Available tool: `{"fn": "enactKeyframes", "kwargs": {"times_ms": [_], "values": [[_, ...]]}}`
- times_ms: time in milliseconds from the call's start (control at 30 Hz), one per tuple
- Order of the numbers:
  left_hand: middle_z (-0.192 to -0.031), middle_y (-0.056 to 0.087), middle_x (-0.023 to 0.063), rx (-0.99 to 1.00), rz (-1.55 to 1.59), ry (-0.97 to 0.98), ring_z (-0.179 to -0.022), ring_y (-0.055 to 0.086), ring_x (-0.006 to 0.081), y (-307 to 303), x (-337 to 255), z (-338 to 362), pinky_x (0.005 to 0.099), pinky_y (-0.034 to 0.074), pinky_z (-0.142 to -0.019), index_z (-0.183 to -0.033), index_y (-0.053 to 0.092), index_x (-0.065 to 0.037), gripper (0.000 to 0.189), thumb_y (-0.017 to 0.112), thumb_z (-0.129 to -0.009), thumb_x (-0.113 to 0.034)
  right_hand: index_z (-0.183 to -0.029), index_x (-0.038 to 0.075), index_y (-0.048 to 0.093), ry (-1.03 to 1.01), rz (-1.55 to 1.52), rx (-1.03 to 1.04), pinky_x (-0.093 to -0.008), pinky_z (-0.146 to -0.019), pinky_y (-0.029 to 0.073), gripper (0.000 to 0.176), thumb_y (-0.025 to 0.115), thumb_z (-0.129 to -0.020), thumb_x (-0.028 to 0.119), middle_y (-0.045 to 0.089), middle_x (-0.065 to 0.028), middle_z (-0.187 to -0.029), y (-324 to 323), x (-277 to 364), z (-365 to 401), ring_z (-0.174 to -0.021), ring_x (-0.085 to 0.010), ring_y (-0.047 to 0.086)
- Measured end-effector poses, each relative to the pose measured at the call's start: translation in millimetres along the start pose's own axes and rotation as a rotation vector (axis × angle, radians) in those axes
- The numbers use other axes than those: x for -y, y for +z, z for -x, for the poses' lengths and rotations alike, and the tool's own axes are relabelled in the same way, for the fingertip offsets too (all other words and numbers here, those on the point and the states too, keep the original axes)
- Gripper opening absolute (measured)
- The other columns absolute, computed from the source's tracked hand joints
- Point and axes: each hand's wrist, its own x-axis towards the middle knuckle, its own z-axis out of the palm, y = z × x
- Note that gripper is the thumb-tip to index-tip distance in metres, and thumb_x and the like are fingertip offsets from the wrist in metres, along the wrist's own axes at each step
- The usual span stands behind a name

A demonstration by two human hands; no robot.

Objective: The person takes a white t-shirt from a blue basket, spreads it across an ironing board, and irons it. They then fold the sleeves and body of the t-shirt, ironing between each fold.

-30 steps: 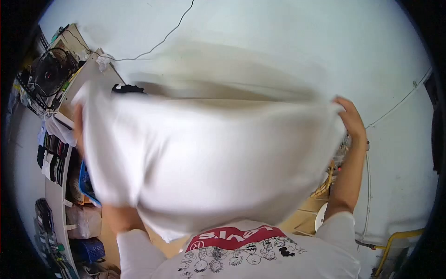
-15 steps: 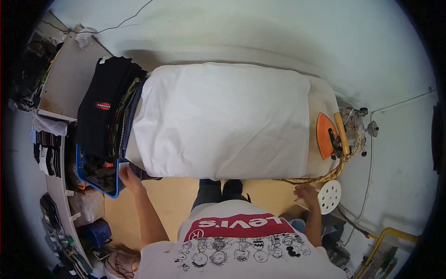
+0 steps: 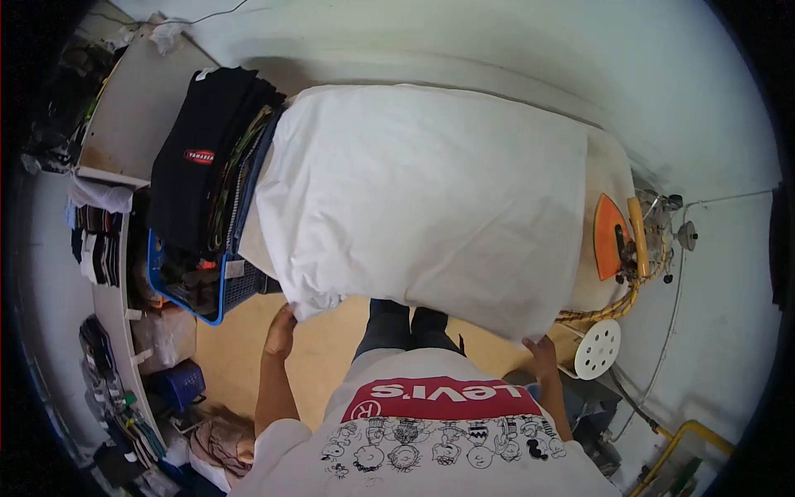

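Observation:
A white cloth (image 3: pixel 431 190) lies spread over the ironing board (image 3: pixel 609 166), slightly creased, its front edge hanging over the near side. At its front left corner, where the fabric is bunched, my left hand (image 3: pixel 280 333) is closed on the edge; its fingertips are partly hidden. My right hand (image 3: pixel 542 356) pinches the front right corner and holds it a little out from the board. On the board's right end, an orange iron (image 3: pixel 609 238) with a wooden handle rests beside the cloth.
A stack of folded dark garments (image 3: pixel 195 166) stands at the board's left end, above a blue basket (image 3: pixel 186 302). A yellow cord (image 3: pixel 609 311) hangs at the right, near a round perforated white stool (image 3: pixel 598 349). Shelves with folded clothes (image 3: pixel 99 244) line the left, and a wall runs behind.
My left hand has moved right from beside the basket to the cloth's front left corner. My right hand has taken the right corner. The cloth's front edge is now drawn towards me. The view has shifted.

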Motion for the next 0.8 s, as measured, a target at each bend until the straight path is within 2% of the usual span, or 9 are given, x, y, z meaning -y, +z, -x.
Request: {"fn": "enactKeyframes", "kwargs": {"times_ms": [167, 233, 333, 367, 433, 533, 600, 700, 800], "values": [[-0.130, 0.058, 0.0094, 0.043, -0.153, -0.021, -0.124, 0.050, 0.0213, -15, -14, 25, 0.0375, 0.034, -0.109, -0.134, 0.049, 0.001, 0.051, 0.060, -0.089, -0.020, -0.133, -0.002, 0.048, 0.023, -0.113, 0.139, -0.0378, -0.101, 0.040, 0.061, 0.072, -0.079, 0.017, 0.062, -0.0136, -0.120, -20, 19, 25, -0.113, -0.0242, 0.056], [-0.129, 0.058, 0.0122, 0.126, 0.184, 0.083, -0.123, 0.052, 0.0243, -16, -44, 25, 0.0401, 0.038, -0.108, -0.136, 0.045, 0.002, 0.054, 0.060, -0.085, -0.011, -0.136, -0.001, 0.045, 0.122, -0.393, 0.183, -0.0408, -0.100, 0.043, 0.066, 0.073, -0.078, 0.015, 0.060, -0.0152, -0.120, -23, 57, 28, -0.113, -0.0242, 0.057], [-0.119, 0.061, 0.0142, 0.088, 0.336, 0.279, -0.113, 0.060, 0.0275, 4, -114, -3, 0.0428, 0.048, -0.099, -0.128, 0.049, 0.001, 0.045, 0.056, -0.084, -0.008, -0.133, 0.000, 0.047, 0.063, -0.351, -0.275, -0.0389, -0.094, 0.049, 0.051, 0.060, -0.091, 0.024, 0.060, -0.0097, -0.121, -23, 156, -1, -0.109, -0.0246, 0.060], [-0.119, 0.061, 0.0130, -0.008, 0.384, 0.298, -0.111, 0.061, 0.0272, 19, -146, -24, 0.0427, 0.049, -0.098, -0.126, 0.051, -0.001, 0.043, 0.057, -0.085, -0.009, -0.134, 0.004, 0.048, -0.218, -0.472, -0.083, -0.0369, -0.094, 0.048, 0.046, 0.053, -0.095, 0.027, 0.060, -0.0076, -0.120, -14, 208, -10, -0.109, -0.0240, 0.060], [-0.117, 0.062, 0.0124, 0.078, 0.363, 0.462, -0.110, 0.061, 0.0270, 58, -236, -64, 0.0417, 0.049, -0.097, -0.123, 0.054, -0.002, 0.036, 0.056, -0.088, -0.010, -0.133, 0.005, 0.051, -0.320, -0.615, -0.002, -0.0399, -0.100, 0.042, 0.049, 0.052, -0.097, 0.039, 0.057, -0.0088, -0.126, -38, 280, -69, -0.117, -0.0216, 0.053], [-0.120, 0.061, 0.0135, 0.208, 0.348, 0.689, -0.113, 0.058, 0.0283, 93, -385, -103, 0.0424, 0.045, -0.102, -0.121, 0.056, 0.000, 0.035, 0.060, -0.090, -0.015, -0.123, 0.005, 0.058, -0.520, -0.577, -0.254, -0.0349, -0.094, 0.047, 0.036, 0.052, -0.097, 0.030, 0.062, -0.0066, -0.120, -44, 451, -43, -0.112, -0.0182, 0.057], [-0.120, 0.061, 0.0131, 0.279, 0.351, 0.896, -0.114, 0.057, 0.0276, 123, -468, -89, 0.0430, 0.043, -0.104, -0.119, 0.057, 0.000, 0.034, 0.063, -0.090, -0.016, -0.117, 0.004, 0.060, -0.970, -0.597, 0.056, -0.0326, -0.097, 0.044, 0.028, 0.056, -0.095, 0.022, 0.064, -0.0057, -0.118, -126, 517, -87, -0.110, -0.0177, 0.057], [-0.108, 0.062, 0.0094, 0.296, 0.370, 1.059, -0.106, 0.059, 0.0235, 113, -539, -68, 0.0400, 0.046, -0.100, -0.109, 0.059, -0.002, 0.022, 0.063, -0.092, -0.015, -0.122, 0.005, 0.058, -0.961, -0.568, -0.086, -0.0341, -0.100, 0.042, 0.032, 0.055, -0.095, 0.022, 0.063, -0.0055, -0.121, -113, 560, 3, -0.113, -0.0172, 0.056], [-0.091, 0.055, -0.0004, 0.211, 0.120, 1.097, -0.088, 0.056, 0.0103, 80, -535, -59, 0.0272, 0.046, -0.083, -0.093, 0.055, -0.009, 0.008, 0.061, -0.094, -0.013, -0.134, 0.010, 0.052, -1.009, -0.319, -0.439, -0.0404, -0.104, 0.036, 0.040, 0.050, -0.097, 0.026, 0.053, -0.0089, -0.134, -113, 537, 22, -0.120, -0.0191, 0.048]]}}
